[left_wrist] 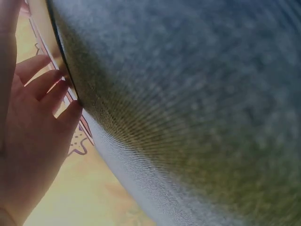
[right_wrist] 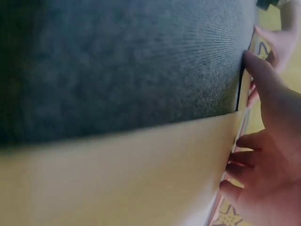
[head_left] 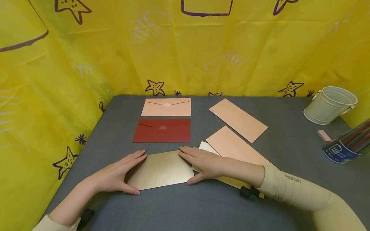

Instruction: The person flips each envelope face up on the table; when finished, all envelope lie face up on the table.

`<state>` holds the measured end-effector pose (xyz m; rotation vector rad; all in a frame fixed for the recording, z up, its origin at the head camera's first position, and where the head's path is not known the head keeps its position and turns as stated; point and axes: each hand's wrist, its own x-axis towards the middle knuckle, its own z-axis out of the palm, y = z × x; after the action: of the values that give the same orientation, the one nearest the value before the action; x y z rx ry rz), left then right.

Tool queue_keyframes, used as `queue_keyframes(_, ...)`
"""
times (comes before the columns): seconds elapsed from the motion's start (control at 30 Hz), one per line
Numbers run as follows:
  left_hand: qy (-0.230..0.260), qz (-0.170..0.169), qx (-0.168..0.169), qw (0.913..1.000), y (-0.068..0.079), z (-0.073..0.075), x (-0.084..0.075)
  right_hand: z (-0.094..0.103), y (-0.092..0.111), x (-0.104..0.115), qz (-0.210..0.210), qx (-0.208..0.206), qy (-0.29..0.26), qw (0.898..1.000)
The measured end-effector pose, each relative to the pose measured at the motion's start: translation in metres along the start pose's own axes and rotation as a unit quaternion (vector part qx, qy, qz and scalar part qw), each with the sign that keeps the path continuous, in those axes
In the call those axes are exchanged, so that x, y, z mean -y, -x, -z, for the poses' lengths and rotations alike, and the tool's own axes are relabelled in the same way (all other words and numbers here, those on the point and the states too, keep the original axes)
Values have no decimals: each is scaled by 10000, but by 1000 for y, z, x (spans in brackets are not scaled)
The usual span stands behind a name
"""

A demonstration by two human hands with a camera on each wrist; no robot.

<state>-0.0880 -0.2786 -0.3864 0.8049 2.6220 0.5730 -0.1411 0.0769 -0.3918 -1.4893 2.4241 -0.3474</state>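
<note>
A gold envelope (head_left: 163, 170) lies on the grey table in front of me, slightly skewed. My left hand (head_left: 117, 173) touches its left side, thumb at the near corner and fingers at the far one. At the right side my right hand (head_left: 205, 162) rests with fingertips on the far corner and the thumb beside the near corner. Both hands have their fingers fairly straight. Just beyond the gold envelope is a red envelope (head_left: 162, 134), flap side up, and behind that a pale pink envelope (head_left: 166, 110), also flap up.
Two peach envelopes lie slanted on the right, the farther one (head_left: 238, 120) apart and the nearer one (head_left: 240, 144) overlapping a cream envelope (head_left: 208, 147) partly under my right forearm. A white bucket (head_left: 329, 106), pink eraser (head_left: 323, 135) and blue pencil holder (head_left: 341, 152) stand farther right.
</note>
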Motion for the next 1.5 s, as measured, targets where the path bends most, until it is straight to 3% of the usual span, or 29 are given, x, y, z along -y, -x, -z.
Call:
queue_keyframes(0.17,-229,-52,-121,9997,2,1,0,-1,0,1,24,30,182,9998)
queue_keyframes(0.4,-415,-196,-199,9987,2,0,1,-1,-2,3,162,173,1094,9937)
queue_keyframes(0.57,-696,-488,-305,9959,2,0,2,0,-5,4,319,-6,1520,9879)
queue_keyframes(0.8,-857,-978,-613,9896,4,1,3,5,-9,0,275,-156,932,9951)
queue_keyframes(1.1,-372,-1671,-1214,9777,4,9,6,11,-11,-5,355,-379,395,9979)
queue_keyframes(1.4,221,-2067,-1595,9651,8,21,9,17,-12,-6,289,-315,21,9991)
queue_keyframes(1.5,422,-2249,-1822,9563,8,23,12,17,-13,-6,260,-406,-121,9988)
